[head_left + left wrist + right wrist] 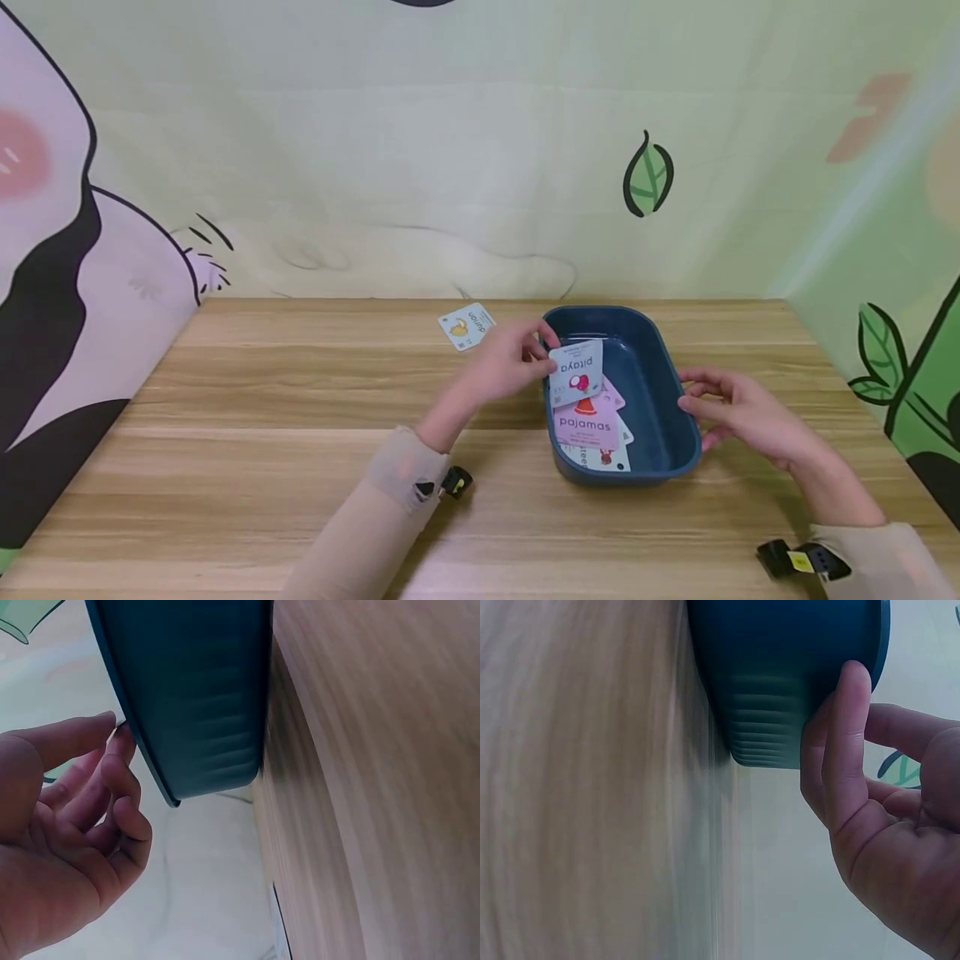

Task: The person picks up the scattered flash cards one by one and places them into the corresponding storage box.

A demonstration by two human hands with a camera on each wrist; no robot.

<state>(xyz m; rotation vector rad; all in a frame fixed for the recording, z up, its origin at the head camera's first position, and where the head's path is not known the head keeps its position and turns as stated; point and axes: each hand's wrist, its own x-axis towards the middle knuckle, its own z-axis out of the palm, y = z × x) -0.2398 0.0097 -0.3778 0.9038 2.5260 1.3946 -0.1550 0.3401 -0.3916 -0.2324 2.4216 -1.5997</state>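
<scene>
A dark blue bin (647, 400) stands on the wooden table, right of centre in the head view. My left hand (510, 358) is at the bin's left rim and pinches the edge of a card marked "pitaya" (576, 367) between thumb and fingers. That card overlaps the pink "pajamas" card (587, 427) and other cards inside the bin. In the left wrist view the pinched card shows only as a thin edge beside the bin. The right hand (735, 408) rests its fairly straight, relaxed fingers and thumb against the bin's right rim and outer wall.
A light blue "durian" card (465, 326) lies on the table (300, 375) behind the left hand, to the left of the bin. A printed cloth backdrop (337, 167) rises along the table's back edge and sides.
</scene>
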